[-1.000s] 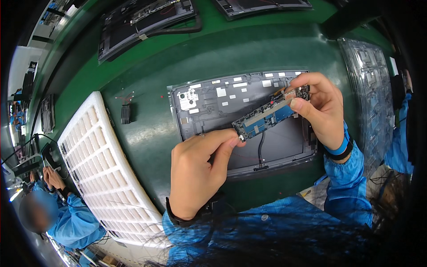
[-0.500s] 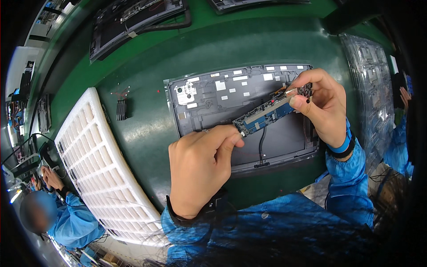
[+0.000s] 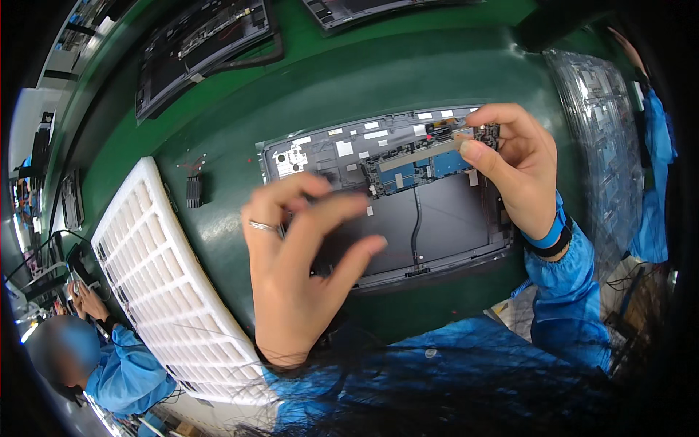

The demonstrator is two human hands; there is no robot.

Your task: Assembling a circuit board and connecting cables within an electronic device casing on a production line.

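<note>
Between the thumb and fingers of my right hand (image 3: 520, 167), a blue and black circuit board (image 3: 415, 171) is gripped by its right end. The board hangs at a slight tilt above a dark grey laptop case (image 3: 378, 244), which lies with its inner side up and bears several white stickers. A black cable (image 3: 416, 229) runs down the middle of the case. My left hand (image 3: 302, 255), with a ring on one finger, is apart from the board's left end. Its thumb and fingers are spread with nothing between them, the fingertips blurred by motion.
A white foam tray with slots (image 3: 175, 284) stands at the left, and a small black part with wires (image 3: 194, 191) lies beyond it. Another laptop case (image 3: 207, 54) is at the far left. Clear plastic trays (image 3: 601, 146) stand at the right. A co-worker (image 3: 120, 364) sits lower left.
My left hand has let go of the board's left end and moved left, its fingers opening. The board has turned more level in my right hand. The whole view has shifted slightly.
</note>
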